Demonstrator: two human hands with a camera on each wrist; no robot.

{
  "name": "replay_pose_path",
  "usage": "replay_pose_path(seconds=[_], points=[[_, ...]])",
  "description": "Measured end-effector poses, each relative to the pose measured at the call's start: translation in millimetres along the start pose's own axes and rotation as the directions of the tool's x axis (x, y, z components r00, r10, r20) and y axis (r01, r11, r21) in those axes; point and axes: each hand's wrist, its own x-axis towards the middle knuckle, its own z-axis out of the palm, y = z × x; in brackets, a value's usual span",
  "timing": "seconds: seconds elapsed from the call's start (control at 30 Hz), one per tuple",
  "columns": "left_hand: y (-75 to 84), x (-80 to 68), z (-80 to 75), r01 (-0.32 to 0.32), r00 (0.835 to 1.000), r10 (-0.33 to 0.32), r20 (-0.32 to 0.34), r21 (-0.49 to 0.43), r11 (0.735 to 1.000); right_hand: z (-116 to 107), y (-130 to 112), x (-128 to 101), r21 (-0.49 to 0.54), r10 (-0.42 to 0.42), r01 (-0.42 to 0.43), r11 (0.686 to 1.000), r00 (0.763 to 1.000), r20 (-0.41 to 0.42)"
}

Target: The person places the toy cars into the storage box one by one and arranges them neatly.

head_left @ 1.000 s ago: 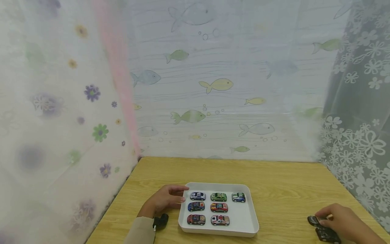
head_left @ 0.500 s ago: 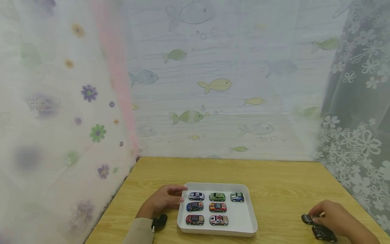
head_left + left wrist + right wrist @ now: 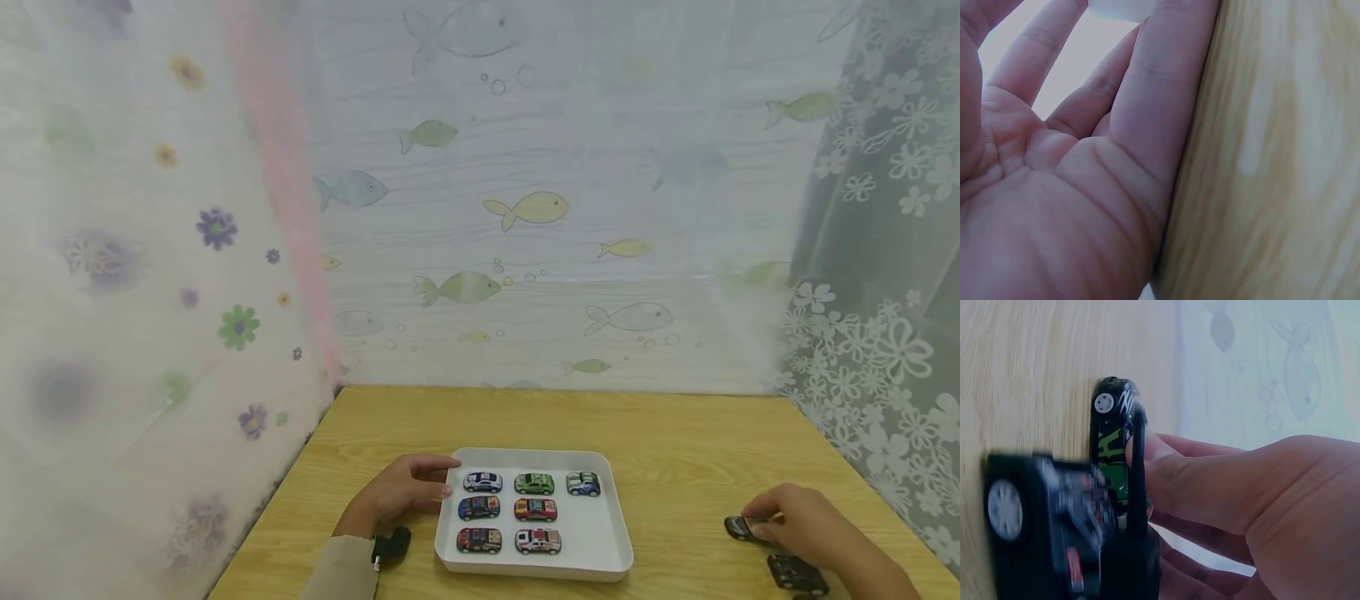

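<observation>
My left hand [image 3: 401, 492] rests on the table at the left side of a white tray [image 3: 596, 533], its fingertips right at the rim. In the left wrist view the palm [image 3: 1054, 212] is bare and the fingers are extended. Over on the right, my right hand [image 3: 810, 525] pinches a black toy car [image 3: 737, 527] between thumb and fingers, low over the table. The right wrist view shows green and white markings on this car [image 3: 1110, 447]. Another black toy car [image 3: 797, 575], blurred up close in the right wrist view, stands below the right hand.
Several toy cars stand in rows in the tray, among them a green car [image 3: 534, 483] and a red-and-white car [image 3: 537, 542]. A wooden table [image 3: 675, 442] bears everything. Behind it hangs a fish-print curtain [image 3: 540, 250]. A black device [image 3: 392, 546] sits at the left wrist.
My right hand has moved left with the black toy car, away from the other black car beside it. The left hand stays at the tray. The whole head view has shifted slightly.
</observation>
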Motion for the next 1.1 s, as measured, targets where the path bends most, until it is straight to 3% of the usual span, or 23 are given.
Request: replay_pose_path(seconds=[0.2, 0.47, 0.7, 0.9, 1.1], points=[[0.0, -0.9, 0.2, -0.002, 1.000, 0.002, 0.002, -0.012, 1.000, 6, -19, 6, -0.010, -0.089, 0.089, 0.996, 0.996, -0.028], [0.6, -3.4, 1.8, -0.010, 1.000, 0.010, 0.012, -0.016, 1.000, 11, -29, 13, -0.029, -0.128, 0.127, 0.991, 0.992, -0.023], [-0.5, -2.0, 1.1, -0.012, 1.000, 0.012, 0.008, -0.007, 1.000, 13, -37, 18, -0.075, -0.239, 0.239, 0.968, 0.971, -0.004], [-0.1, -3.2, 3.7, 0.002, 1.000, -0.002, -0.014, -0.007, 1.000, 15, -42, 21, -0.051, -0.244, 0.244, 0.968, 0.970, -0.006], [1.2, -3.0, 3.1, -0.001, 1.000, 0.001, -0.030, 0.008, 1.000, 16, -55, 21, -0.046, -0.256, 0.253, 0.966, 0.964, -0.070]])
